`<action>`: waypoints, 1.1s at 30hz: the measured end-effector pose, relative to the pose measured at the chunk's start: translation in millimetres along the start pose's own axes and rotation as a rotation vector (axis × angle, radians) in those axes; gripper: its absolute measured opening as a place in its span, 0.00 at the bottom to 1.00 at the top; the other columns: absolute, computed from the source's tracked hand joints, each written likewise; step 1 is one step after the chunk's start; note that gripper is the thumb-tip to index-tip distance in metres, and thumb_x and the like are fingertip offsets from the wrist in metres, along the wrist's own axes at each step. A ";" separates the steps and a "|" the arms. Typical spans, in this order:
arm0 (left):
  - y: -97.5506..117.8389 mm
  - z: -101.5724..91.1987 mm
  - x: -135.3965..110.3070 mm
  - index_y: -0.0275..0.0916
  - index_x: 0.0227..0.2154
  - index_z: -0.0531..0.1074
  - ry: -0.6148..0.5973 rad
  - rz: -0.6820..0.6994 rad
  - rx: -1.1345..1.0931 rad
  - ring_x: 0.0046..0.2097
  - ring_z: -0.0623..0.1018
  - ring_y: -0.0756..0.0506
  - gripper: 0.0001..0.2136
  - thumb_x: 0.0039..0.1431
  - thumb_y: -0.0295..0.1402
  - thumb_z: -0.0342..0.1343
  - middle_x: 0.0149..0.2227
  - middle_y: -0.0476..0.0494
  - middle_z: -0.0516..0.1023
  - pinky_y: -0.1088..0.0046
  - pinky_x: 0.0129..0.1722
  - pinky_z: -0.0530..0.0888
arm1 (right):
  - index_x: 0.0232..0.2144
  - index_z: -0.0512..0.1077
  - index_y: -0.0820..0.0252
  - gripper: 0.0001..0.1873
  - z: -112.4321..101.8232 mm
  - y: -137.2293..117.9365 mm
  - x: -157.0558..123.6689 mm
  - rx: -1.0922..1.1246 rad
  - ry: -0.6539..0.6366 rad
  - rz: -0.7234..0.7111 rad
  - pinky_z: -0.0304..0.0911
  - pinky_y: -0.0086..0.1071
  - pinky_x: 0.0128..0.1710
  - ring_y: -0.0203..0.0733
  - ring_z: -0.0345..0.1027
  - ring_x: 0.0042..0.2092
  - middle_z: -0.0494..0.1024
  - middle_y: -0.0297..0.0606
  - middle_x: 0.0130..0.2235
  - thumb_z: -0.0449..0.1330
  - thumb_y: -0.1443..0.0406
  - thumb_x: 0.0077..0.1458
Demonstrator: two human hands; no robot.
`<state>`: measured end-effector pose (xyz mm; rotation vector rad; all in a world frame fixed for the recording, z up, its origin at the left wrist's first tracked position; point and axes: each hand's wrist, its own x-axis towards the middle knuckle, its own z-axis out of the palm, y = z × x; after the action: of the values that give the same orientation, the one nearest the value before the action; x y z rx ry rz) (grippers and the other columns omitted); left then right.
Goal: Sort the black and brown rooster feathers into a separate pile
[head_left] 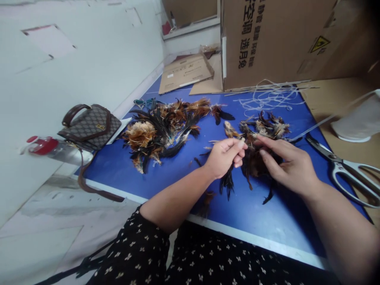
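My left hand (pixel 225 157) is closed in a pinch on a small bunch of dark feathers (pixel 228 183) that hangs below its fingers over the blue board (pixel 166 174). My right hand (pixel 286 163) lies over a small pile of black and tan feathers (pixel 263 130), its fingers pressed together against the same bunch next to my left fingertips. A larger heap of brown, cream and black feathers (pixel 162 130) lies to the left of both hands.
Large scissors (pixel 344 168) lie at the right beside a white object (pixel 360 120). White strings (pixel 267 97) sit behind, under a big cardboard box (pixel 279 39). A patterned handbag (pixel 89 126) and a red-capped bottle (pixel 56 149) rest at the left. Flat cardboard (pixel 185 71) lies farther back.
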<state>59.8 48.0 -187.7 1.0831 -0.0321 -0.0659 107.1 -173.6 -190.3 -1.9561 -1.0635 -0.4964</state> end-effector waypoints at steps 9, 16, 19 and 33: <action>3.5 -5.3 8.9 0.37 0.36 0.76 0.280 0.070 -0.056 0.24 0.66 0.57 0.16 0.69 0.44 0.70 0.27 0.54 0.71 0.79 0.22 0.63 | 0.50 0.86 0.61 0.16 1.0 39.1 -9.1 -0.472 -0.401 -0.072 0.70 0.46 0.48 0.53 0.74 0.43 0.82 0.47 0.42 0.59 0.61 0.76; 7.9 -6.7 11.2 0.37 0.37 0.76 0.335 0.181 -0.082 0.23 0.64 0.58 0.15 0.72 0.44 0.67 0.27 0.54 0.70 0.80 0.21 0.59 | 0.50 0.86 0.60 0.17 -10.2 26.9 -3.2 -0.437 -0.275 -0.090 0.67 0.50 0.53 0.56 0.76 0.49 0.83 0.48 0.50 0.58 0.68 0.66; 13.0 -7.9 12.7 0.38 0.37 0.76 0.372 0.209 -0.090 0.23 0.62 0.58 0.16 0.71 0.47 0.68 0.27 0.55 0.69 0.80 0.21 0.56 | 0.50 0.84 0.58 0.15 -2.2 13.1 1.7 -0.279 -0.150 -0.099 0.67 0.49 0.53 0.54 0.76 0.49 0.82 0.46 0.50 0.59 0.65 0.69; 3.8 -1.5 9.5 0.38 0.39 0.77 0.322 0.182 -0.043 0.25 0.68 0.56 0.20 0.69 0.52 0.69 0.29 0.54 0.72 0.78 0.25 0.63 | 0.34 0.79 0.55 0.13 51.0 16.5 3.1 -0.305 0.030 0.086 0.64 0.48 0.47 0.50 0.72 0.40 0.79 0.40 0.34 0.64 0.58 0.72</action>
<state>69.5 50.4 -185.2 1.0332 0.1600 0.2702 120.1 -135.1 -225.6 -2.2415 -0.9214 -0.6697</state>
